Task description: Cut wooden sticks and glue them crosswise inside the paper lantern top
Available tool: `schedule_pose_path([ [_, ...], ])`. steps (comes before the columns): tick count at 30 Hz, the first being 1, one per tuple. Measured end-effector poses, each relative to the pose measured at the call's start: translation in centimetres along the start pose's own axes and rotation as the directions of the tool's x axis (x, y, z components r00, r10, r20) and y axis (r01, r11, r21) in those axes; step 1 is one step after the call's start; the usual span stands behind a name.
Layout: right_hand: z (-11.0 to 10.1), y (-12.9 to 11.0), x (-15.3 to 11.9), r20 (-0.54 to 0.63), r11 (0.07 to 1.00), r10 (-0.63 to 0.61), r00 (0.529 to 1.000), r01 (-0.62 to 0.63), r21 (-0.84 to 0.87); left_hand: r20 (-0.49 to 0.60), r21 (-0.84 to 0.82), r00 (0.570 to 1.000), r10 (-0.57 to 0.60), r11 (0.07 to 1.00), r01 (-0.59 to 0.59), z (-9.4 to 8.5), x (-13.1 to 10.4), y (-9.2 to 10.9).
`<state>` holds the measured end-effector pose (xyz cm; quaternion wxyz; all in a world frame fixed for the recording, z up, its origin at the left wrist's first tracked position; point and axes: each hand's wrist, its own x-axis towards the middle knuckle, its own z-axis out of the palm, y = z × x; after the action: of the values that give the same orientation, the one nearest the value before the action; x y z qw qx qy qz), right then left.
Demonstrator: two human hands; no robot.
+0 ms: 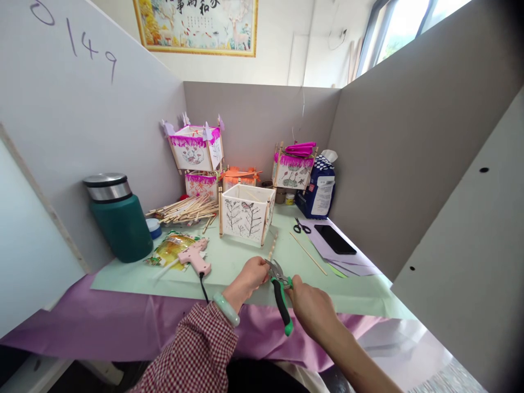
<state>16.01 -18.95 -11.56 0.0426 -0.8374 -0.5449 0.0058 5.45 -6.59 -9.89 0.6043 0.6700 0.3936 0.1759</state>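
Observation:
My right hand is closed on a pair of green-and-black pliers, its jaws spread and pointing up and left. Pinched in my left hand is a thin wooden stick that extends away from me over the table. The jaws are right beside my left fingertips, close to the stick's near end; whether they touch it I cannot tell. Beyond the hands stands a white paper lantern with a wooden frame and drawn black plants. Another thin stick lies to the right.
At left are a pink glue gun, a yellow packet, a green flask and a stick pile. Scissors, a phone and purple paper lie right. Decorated lanterns stand behind; grey partitions enclose the table.

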Motion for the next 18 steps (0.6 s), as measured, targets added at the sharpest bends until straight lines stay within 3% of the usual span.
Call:
schedule_pose_path([
  [5, 0.3, -0.7, 0.6, 0.014, 0.999, 0.048, 0.999, -0.048, 0.006, -0.07, -0.004, 0.998, 0.008, 1.0, -0.009, 0.4, 0.0, 0.0],
  [9, -0.6, -1.0, 0.4, 0.038, 0.997, 0.055, 0.998, -0.058, 0.058, -0.099, -0.002, 0.995, 0.004, 1.0, -0.004, 0.4, 0.2, -0.2],
  [14, -3.4, 1.6, 0.3, 0.078, 0.981, -0.035, 0.996, 0.019, 0.195, -0.08, -0.036, 0.997, -0.023, 0.999, 0.02, 0.2, 0.0, 0.0],
  [18, -4.1, 3.7, 2.3, -0.01, 0.986, 0.105, 0.994, -0.103, 0.133, -0.065, -0.06, 0.997, -0.033, 0.998, 0.029, 0.1, 0.0, 0.1],
])
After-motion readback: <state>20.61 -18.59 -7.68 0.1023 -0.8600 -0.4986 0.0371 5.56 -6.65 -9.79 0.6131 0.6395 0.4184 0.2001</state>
